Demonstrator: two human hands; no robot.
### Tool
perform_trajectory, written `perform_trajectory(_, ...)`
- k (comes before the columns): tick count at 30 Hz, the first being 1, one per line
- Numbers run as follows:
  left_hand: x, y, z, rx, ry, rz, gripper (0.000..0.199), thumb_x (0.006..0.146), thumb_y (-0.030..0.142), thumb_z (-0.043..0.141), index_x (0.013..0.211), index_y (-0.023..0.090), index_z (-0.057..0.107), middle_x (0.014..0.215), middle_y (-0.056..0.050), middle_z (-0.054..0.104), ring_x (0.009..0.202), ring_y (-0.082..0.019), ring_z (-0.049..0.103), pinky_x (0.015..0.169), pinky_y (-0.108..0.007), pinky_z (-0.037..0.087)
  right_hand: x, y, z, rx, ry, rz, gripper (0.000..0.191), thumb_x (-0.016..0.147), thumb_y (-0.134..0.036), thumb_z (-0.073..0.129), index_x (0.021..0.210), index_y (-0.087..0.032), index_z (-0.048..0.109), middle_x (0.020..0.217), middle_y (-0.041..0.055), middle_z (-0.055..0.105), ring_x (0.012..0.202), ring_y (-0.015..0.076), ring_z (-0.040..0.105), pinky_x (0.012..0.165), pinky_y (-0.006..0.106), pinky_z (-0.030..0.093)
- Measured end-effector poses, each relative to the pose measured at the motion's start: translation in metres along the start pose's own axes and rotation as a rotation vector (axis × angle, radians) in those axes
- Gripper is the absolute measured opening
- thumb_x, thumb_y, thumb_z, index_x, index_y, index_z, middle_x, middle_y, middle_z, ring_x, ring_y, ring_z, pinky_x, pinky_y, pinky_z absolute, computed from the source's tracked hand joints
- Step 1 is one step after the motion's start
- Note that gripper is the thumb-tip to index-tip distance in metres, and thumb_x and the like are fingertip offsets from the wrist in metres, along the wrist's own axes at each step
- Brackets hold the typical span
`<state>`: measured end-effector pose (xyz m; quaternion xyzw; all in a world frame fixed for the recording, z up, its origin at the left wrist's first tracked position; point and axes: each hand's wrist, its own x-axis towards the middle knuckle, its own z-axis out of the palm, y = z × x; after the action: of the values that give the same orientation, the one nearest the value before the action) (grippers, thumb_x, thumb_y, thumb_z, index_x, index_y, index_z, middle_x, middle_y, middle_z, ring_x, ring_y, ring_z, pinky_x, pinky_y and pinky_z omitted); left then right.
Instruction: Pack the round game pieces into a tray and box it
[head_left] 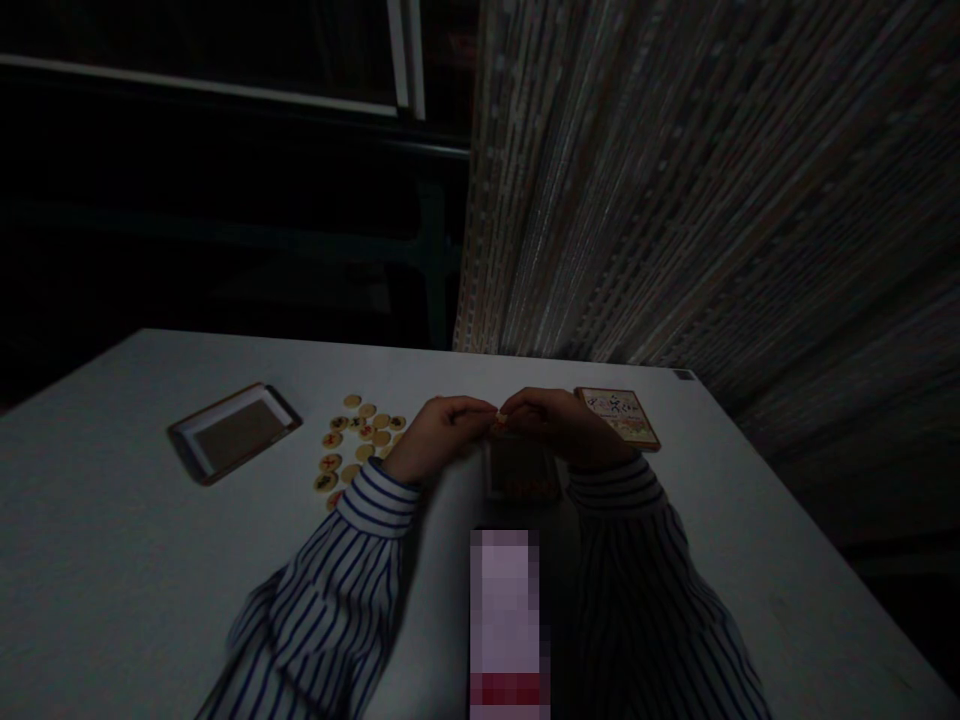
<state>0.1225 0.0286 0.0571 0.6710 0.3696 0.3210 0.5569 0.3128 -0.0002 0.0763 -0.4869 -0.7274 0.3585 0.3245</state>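
Observation:
My left hand [444,432] and my right hand [559,420] meet at their fingertips near the table's middle. Between the fingertips is a small round piece [499,422] with a reddish mark, pinched by both hands. Below them lies a dark open box [521,475], partly covered by my right hand, with a row of reddish pieces along its near side. Several round wooden pieces [365,453] with red or black characters, some plain side up, are scattered left of my left hand. My left forearm hides some of them.
An open, shallow box lid or tray [290,408] lies on the left of the white table [112,480]. Beyond my right hand is a flat printed box [619,418]. A string curtain [600,180] hangs behind the table's far edge.

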Motion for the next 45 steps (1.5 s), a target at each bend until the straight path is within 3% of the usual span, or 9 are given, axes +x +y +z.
perform_trajectory(5,0.0005,-0.0006,0.0004,0.023,0.020,-0.012,0.032,0.073,0.040,0.060,0.090,0.014,0.068,0.074,-0.004,0.067,0.061,-0.011,0.056,0.053,-0.021,0.041,-0.0005,-0.0008,0.0011,0.073,-0.028,0.000,0.011,0.076,-0.025,0.059,0.083,-0.017,0.061,0.076,0.0020,0.068,0.070,0.0124,0.063,0.060,0.024,0.048)
perform_trajectory(15,0.0009,-0.0018,0.0009,0.055,0.002,0.026,0.032,0.073,0.040,0.059,0.090,0.014,0.067,0.071,-0.005,0.066,0.061,-0.013,0.057,0.051,-0.022,0.042,-0.0004,0.0055,-0.0005,-0.089,-0.038,-0.085,0.015,0.078,-0.027,0.058,0.088,-0.017,0.062,0.078,0.0027,0.069,0.071,0.0128,0.063,0.060,0.024,0.048)
perform_trajectory(28,0.0011,-0.0016,0.0012,0.011,0.025,-0.045,0.032,0.073,0.037,0.059,0.095,0.014,0.064,0.068,-0.003,0.065,0.052,-0.009,0.053,0.045,-0.019,0.037,0.0000,0.0049,-0.0016,-0.081,-0.009,-0.031,0.014,0.077,-0.026,0.057,0.087,-0.017,0.062,0.073,0.0010,0.066,0.067,0.0118,0.060,0.058,0.022,0.045)
perform_trajectory(45,0.0021,-0.0064,0.0013,0.016,0.007,-0.016,0.030,0.072,0.038,0.060,0.089,0.013,0.065,0.071,-0.005,0.065,0.063,-0.013,0.057,0.052,-0.023,0.042,0.0009,0.0034,0.0005,-0.087,-0.020,-0.030,0.015,0.077,-0.024,0.056,0.087,-0.016,0.063,0.074,0.0021,0.066,0.067,0.0118,0.060,0.058,0.022,0.044)
